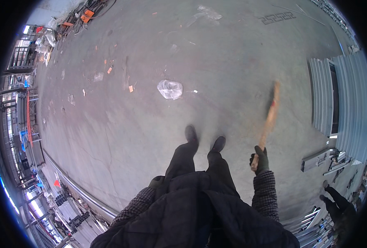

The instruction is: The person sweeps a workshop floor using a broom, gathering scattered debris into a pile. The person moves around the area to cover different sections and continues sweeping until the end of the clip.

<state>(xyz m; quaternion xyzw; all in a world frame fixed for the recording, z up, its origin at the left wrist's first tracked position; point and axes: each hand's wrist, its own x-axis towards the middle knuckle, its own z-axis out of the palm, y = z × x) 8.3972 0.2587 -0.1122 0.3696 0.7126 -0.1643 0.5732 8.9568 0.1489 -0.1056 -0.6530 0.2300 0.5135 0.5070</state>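
My right hand, in a dark glove, is wrapped round the lower end of a long strip of wood. The strip slants up and away over the floor, with a reddish mark partway along it. At my left side, against the dark trouser leg, my left hand hangs in a dark glove; its fingers are hidden. Ahead of my feet, a crumpled clear plastic bag lies on the grey floor.
Stacked grey metal panels stand at the right, near a short metal profile. Another person is at the lower right. A long metal rail runs along the left. Small orange scraps and plastic film litter the floor ahead.
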